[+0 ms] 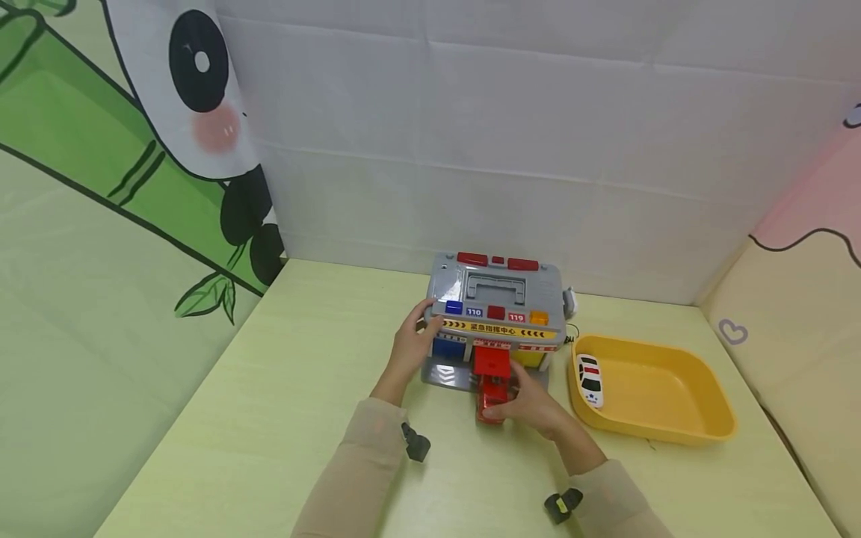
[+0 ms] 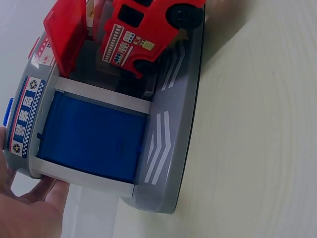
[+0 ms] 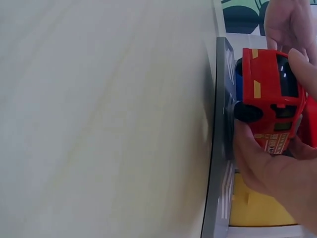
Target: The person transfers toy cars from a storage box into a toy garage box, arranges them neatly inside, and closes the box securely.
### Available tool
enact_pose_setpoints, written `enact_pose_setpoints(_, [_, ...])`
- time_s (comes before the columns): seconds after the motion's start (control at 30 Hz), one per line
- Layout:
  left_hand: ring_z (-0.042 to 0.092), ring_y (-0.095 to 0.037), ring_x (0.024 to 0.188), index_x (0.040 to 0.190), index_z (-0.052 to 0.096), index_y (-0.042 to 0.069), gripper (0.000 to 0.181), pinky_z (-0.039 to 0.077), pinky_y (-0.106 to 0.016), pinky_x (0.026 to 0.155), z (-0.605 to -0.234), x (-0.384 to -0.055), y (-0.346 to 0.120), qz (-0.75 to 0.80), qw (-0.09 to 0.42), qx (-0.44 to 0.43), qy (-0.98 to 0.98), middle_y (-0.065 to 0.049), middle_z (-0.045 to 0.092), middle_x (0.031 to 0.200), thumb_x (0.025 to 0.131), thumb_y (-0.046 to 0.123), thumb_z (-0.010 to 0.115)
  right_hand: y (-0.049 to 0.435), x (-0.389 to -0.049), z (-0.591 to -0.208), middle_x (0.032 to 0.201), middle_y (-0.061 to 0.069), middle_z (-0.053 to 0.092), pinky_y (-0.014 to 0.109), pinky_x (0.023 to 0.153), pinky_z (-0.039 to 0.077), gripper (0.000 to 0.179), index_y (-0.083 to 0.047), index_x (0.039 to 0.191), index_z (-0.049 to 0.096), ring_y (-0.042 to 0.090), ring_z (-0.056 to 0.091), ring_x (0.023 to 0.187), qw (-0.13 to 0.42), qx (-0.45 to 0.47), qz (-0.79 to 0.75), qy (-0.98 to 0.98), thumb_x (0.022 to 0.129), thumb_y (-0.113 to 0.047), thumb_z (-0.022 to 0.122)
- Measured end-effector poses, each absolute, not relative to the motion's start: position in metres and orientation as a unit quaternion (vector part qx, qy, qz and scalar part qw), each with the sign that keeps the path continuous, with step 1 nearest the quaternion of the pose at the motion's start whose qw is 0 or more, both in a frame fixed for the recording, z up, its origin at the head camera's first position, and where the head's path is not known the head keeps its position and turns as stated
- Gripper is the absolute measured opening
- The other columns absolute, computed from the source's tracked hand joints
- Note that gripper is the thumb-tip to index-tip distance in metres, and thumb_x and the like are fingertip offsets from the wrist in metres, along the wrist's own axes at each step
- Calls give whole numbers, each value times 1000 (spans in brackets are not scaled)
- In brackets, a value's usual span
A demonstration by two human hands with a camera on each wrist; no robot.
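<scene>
A grey toy emergency station (image 1: 440, 288) with a handle in its roof stands by the back wall. My left hand (image 1: 409, 347) holds its left side, the fingers bent round the edge in the left wrist view. The red door (image 1: 492, 363) in the middle is swung up. Beneath it is a red toy fire truck (image 1: 489, 412), tilted in the doorway. My right hand (image 3: 280, 181) grips the truck between thumb and fingers, its front facing outward. The blue door (image 2: 91, 136) and the yellow door (image 3: 260, 206) on either side are down.
To the right of the station lies a yellow tray (image 1: 673, 433). A white toy police car (image 1: 590, 381) leans at its left end. A grey part (image 1: 569, 302) sticks out from the station's right side. Printed cloth walls (image 1: 471, 149) border the table.
</scene>
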State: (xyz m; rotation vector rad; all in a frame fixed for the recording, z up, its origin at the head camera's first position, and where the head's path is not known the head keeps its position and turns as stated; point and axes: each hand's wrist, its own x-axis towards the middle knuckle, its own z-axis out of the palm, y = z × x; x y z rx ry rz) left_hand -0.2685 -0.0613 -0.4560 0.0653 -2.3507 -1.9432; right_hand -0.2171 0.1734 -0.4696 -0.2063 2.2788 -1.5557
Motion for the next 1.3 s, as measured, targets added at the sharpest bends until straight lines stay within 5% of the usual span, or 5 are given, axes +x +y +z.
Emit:
enact_pose_setpoints(0.93, [50,-32,123,142,49,25,45,45,-52,95,-460,-269,-61,-637,49,17,-769,-8,52,139,99,34,58,162,-228,-478,136,16,51,57,105,33,86,-7,142,39,35,45,123,109,-53,-500,858,72,-22,88])
enact_pose_setpoints(1.3, [50,-31,124,142,50,25,45,45,-52,95,-460,-270,-62,-633,54,15,-772,-8,50,141,98,33,58,157,-230,-478,133,21,46,53,103,36,91,0,135,28,36,44,119,87,1,-510,856,71,-23,89])
